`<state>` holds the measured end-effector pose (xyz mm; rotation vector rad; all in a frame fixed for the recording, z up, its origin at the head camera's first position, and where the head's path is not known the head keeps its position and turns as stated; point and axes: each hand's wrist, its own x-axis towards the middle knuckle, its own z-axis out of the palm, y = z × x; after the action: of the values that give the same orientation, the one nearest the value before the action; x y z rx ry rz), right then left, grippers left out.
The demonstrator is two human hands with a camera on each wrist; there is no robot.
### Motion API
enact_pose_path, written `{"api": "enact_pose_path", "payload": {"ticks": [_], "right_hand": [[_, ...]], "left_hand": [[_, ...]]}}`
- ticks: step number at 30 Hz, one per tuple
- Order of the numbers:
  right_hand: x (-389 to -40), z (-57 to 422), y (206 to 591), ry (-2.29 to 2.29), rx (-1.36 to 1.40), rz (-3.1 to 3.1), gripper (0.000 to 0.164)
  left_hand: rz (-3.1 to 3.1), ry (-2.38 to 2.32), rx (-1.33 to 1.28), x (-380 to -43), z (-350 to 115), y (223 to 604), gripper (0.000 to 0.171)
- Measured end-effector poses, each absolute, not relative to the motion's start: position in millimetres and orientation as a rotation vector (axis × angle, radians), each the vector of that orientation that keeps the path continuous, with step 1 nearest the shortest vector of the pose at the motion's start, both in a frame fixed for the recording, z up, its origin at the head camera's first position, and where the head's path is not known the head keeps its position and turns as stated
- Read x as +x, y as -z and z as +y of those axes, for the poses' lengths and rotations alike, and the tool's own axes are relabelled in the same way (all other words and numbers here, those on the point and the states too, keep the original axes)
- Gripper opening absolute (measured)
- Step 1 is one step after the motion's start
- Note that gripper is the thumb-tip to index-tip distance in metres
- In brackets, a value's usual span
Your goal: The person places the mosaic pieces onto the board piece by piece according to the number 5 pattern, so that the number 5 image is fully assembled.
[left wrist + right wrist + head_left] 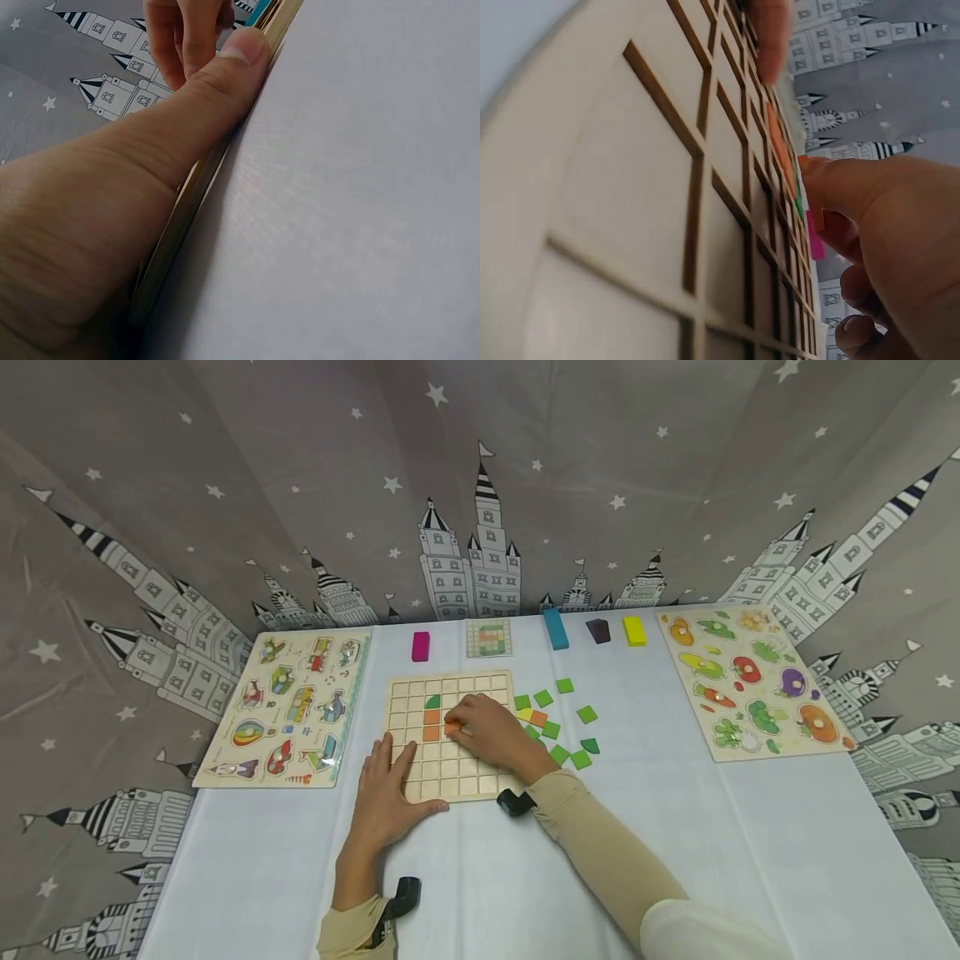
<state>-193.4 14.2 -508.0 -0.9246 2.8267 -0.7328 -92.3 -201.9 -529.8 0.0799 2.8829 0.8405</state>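
A wooden grid board [450, 787] lies flat on the white table. In one column stand a green quarter-circle tile [432, 702] and two orange square tiles [432, 724]. My right hand [495, 735] pinches another orange tile [452, 727] between thumb and fingers, over the cells just right of that column. The right wrist view shows this tile's edge by the thumb [840, 180]. My left hand [386, 806] rests at the board's lower left corner, fingers spread on its left side, thumb [240, 56] along the near edge.
Loose green tiles [558, 754], with a few orange and yellow ones, lie right of the board. Behind it are a small pattern card [489, 637] and magenta [421, 647], blue [556, 629], dark and yellow [633, 631] blocks. Picture puzzles flank both sides, vehicles [288, 710] left, vegetables [750, 693] right.
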Motion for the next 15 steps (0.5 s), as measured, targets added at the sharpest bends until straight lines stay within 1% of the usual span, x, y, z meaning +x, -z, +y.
{"api": "enact_pose_path", "payload": {"ticks": [15], "right_hand": [[-192.0,3.6,511.0,0.659,-0.888,2.807,0.026]], "left_hand": [[2.886,-0.833,0.082,-93.1,-203.2,533.2,0.116]]}}
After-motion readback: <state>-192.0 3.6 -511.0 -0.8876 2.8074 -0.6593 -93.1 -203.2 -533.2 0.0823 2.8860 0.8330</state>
